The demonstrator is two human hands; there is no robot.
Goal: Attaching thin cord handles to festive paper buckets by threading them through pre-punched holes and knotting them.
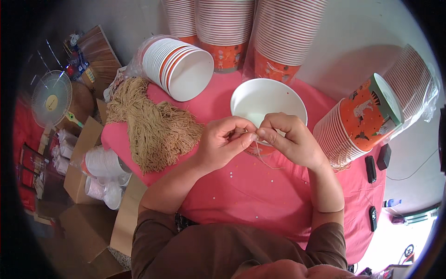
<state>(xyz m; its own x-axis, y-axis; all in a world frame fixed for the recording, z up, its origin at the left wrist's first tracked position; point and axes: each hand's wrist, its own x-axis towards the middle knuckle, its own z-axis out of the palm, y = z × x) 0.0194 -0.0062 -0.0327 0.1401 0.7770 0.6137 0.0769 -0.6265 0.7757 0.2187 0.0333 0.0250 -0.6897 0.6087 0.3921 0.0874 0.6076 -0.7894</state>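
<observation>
Left hand (223, 142) and right hand (288, 139): fingertips pinched together on thin tan string (262, 158), over open white-and-orange paper bucket (268, 104); tan string bundle (151, 123) at left.

One single white paper bowl with an orange patterned outside (268, 96) stands open on the pink-covered surface (260, 195); five nested stacks of like bowls surround it, three upright at the back (223, 23) and two lying on their sides; one heap of tan string lengths (148, 125); three small black devices (370, 168); one white fan (51, 98); two hands.
</observation>
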